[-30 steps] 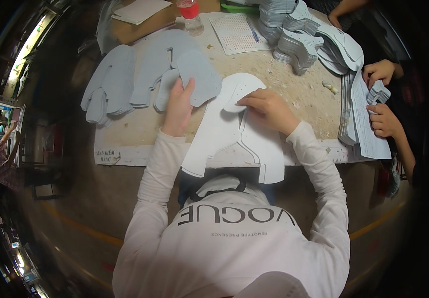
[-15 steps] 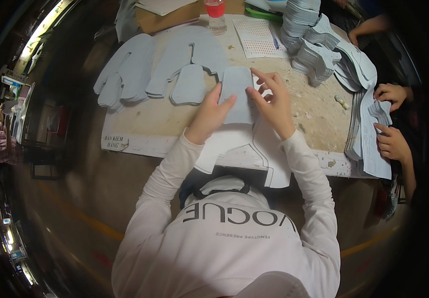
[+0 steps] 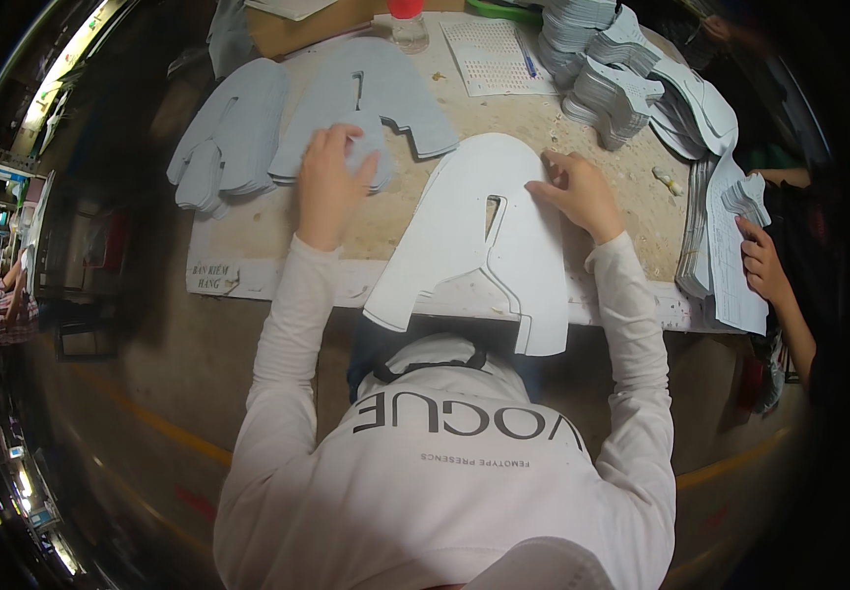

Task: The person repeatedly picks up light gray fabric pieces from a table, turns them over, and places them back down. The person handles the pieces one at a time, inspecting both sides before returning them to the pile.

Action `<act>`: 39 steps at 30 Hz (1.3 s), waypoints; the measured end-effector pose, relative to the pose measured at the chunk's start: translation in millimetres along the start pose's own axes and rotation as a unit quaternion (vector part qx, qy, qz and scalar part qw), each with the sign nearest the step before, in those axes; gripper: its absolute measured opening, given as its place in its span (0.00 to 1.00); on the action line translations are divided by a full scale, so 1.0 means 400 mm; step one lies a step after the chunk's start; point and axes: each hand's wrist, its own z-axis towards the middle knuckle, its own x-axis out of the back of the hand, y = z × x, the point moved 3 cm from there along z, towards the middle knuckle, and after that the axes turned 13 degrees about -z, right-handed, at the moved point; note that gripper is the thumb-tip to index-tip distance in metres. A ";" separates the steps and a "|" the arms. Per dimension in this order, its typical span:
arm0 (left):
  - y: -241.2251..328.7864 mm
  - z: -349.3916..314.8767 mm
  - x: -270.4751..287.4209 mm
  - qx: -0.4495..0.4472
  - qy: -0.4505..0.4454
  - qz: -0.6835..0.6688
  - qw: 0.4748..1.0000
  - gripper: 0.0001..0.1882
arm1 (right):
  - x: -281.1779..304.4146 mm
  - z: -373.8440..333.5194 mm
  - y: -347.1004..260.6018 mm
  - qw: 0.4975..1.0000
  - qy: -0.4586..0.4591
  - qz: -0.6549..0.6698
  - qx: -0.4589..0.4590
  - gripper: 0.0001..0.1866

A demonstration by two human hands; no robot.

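My left hand (image 3: 334,187) is over a small grey rounded piece (image 3: 370,157) on the left middle of the table, thumb and fingers apart. That piece lies by the opening of a stack of grey arch-shaped cut pieces (image 3: 322,108). In front of me, white arch-shaped cut pieces (image 3: 449,197) with a narrow slot lie layered, their legs reaching over the table's near edge. At their upper right edge is my right hand (image 3: 582,195), fingers slightly bent and parted; whether its fingertips touch the edge I cannot tell.
Another grey stack (image 3: 248,118) lies at the far left. A bottle with a red top (image 3: 408,28), a printed sheet (image 3: 489,59) and a pen (image 3: 526,54) are at the back. More cut stacks (image 3: 610,103) fill the right. A co-worker's hand (image 3: 761,261) rests on sheets there.
The small grey piece held between both hands has gone left with my left hand to the grey stack. My right hand has shifted right. The white pieces now lie uncovered, farther up the table.
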 end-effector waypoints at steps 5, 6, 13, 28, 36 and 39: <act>0.083 -0.105 -0.057 0.104 -0.158 -0.167 0.968 0.20 | 0.009 -0.025 -0.040 0.994 0.051 0.095 -0.016 0.19; 0.093 -0.115 -0.065 0.121 -0.135 -0.201 0.963 0.21 | 0.033 -0.030 -0.048 0.991 0.098 0.090 0.005 0.17; 0.137 -0.101 -0.096 0.085 -0.198 -0.262 0.941 0.23 | 0.340 -0.083 -0.015 0.913 0.374 0.139 0.081 0.17; 0.069 -0.160 0.001 0.146 -0.195 -0.217 0.945 0.23 | 0.422 -0.202 -0.027 0.877 0.268 0.393 -0.065 0.23; 0.067 -0.184 0.005 0.145 -0.138 -0.180 0.963 0.22 | -0.010 -0.013 -0.020 0.918 -0.067 0.381 -0.091 0.21; 0.076 -0.174 0.014 0.129 -0.129 -0.175 0.968 0.21 | -0.029 0.005 0.023 0.964 -0.069 0.249 -0.070 0.21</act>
